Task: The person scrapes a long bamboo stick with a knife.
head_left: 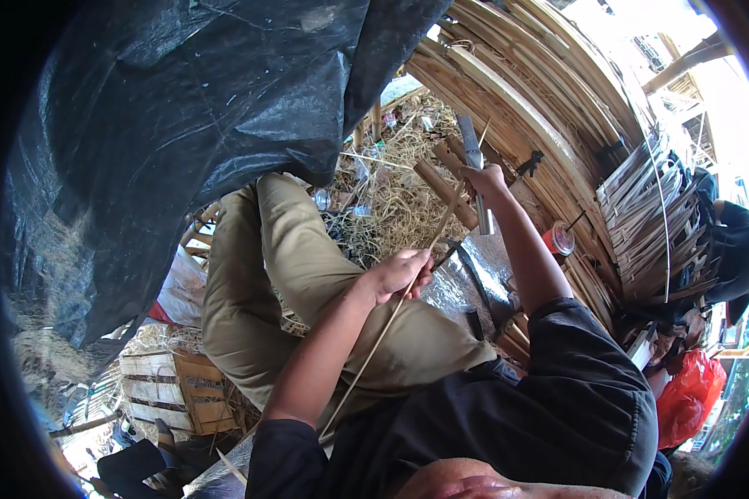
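Note:
My left hand point(401, 275) is closed around a thin bamboo strip point(362, 368) above my thigh. The strip runs slantwise from beside my left arm, through that hand, and up past my right hand. Farther ahead and to the right, my right hand point(486, 182) is closed around a long, flat, grey knife-like tool point(469, 137), which sticks out on both sides of the fist. Strip and tool cross at the right hand; whether they touch is hidden by the fingers. Split brown bamboo pieces point(443, 195) lie just beside that hand.
Long bamboo slats point(549, 108) are stacked along the right, with a bundle of thin strips point(653, 216) beyond. A lidded cup point(560, 239) stands near my right forearm. Dark plastic sheeting point(200, 100) hangs at the left. Straw and shavings point(399, 191) cover the ground.

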A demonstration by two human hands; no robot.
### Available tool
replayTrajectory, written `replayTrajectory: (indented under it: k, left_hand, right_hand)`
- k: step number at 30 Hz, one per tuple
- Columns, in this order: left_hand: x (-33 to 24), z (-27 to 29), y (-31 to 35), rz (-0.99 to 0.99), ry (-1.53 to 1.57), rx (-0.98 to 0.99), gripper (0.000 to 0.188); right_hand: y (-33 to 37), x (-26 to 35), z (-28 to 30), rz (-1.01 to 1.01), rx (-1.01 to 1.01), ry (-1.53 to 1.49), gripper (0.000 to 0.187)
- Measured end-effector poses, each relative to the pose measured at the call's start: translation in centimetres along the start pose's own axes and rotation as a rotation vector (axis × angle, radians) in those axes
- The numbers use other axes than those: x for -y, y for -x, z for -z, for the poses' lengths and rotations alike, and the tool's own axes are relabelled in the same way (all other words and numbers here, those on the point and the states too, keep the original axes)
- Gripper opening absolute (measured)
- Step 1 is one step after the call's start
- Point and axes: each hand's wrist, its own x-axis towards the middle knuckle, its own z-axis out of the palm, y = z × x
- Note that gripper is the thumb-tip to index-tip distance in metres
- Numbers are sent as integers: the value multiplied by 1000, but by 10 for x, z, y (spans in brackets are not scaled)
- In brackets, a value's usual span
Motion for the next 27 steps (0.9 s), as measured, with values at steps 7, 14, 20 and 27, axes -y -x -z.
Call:
replayTrajectory:
  k: [7,14,20,27]
  left_hand:
    - [-9,-3,0,-43,79,-183,36]
    - [-14,-1,-7,22,240,-111,37]
    - [-12,-10,-8,3,100,-281,35]
    - [-16,-16,-6,40,144,-212,33]
  right_hand:
    - [10,1,17,97,104,-164,51]
    - [1,-14,22,292,218,-69,42]
    - [26,-33,-6,318,87,508,66]
    - [6,-50,13,357,139,419,75]
